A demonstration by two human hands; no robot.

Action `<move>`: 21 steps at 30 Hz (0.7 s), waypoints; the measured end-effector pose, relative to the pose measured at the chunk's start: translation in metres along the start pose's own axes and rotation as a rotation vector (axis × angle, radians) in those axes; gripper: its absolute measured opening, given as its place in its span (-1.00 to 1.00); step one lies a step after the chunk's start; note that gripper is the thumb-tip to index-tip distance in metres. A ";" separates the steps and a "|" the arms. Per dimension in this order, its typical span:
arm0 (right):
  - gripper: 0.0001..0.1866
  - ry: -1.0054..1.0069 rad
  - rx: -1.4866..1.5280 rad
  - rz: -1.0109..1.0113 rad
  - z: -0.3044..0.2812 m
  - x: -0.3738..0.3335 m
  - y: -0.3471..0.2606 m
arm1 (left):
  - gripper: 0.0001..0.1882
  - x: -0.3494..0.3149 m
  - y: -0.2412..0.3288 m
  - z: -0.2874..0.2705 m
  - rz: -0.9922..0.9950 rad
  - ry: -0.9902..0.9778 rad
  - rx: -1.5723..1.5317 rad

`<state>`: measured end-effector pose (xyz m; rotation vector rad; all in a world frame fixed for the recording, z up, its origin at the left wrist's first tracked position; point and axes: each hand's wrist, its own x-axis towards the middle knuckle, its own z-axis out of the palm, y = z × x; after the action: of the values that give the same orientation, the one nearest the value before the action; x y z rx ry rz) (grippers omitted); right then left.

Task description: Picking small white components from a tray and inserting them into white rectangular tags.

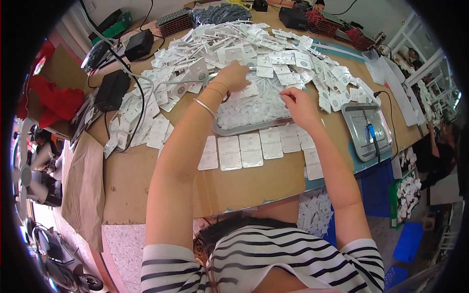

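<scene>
A metal tray (244, 130) full of small clear and white plastic pieces (251, 111) lies in front of me. My left hand (233, 77) reaches over its far left part, beside a heap of white cards (215, 44); its fingers are bent down and mostly hidden behind the hand. Over the tray's right side, my right hand (300, 107) has thumb and fingertips drawn together, and anything between them is too small to make out. White cards (229, 153) stand in side-by-side rows along the tray's near edge, partly behind my right forearm.
A second metal tray (361, 146) at the right holds a blue-handled tool (371, 131) with a cord. Black boxes (112, 91) and cables sit at the left. Brown paper (83, 190) hangs over the left table edge. Red mesh baskets (325, 24) stand at the back.
</scene>
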<state>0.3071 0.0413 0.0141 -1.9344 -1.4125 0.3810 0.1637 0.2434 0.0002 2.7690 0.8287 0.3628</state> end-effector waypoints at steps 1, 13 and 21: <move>-0.81 0.017 0.064 0.011 -0.001 -0.004 0.000 | -0.54 -0.002 0.004 0.002 0.002 0.000 0.001; -0.81 0.097 0.266 -0.051 -0.017 -0.039 -0.007 | -0.45 -0.024 0.036 -0.011 -0.122 -0.108 -0.053; -0.82 0.064 0.405 0.031 -0.025 -0.064 -0.015 | -0.48 -0.037 -0.005 -0.034 -0.086 -0.001 0.033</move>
<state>0.2882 -0.0240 0.0317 -1.6236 -1.1608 0.5669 0.1215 0.2317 0.0244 2.7524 0.9580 0.3344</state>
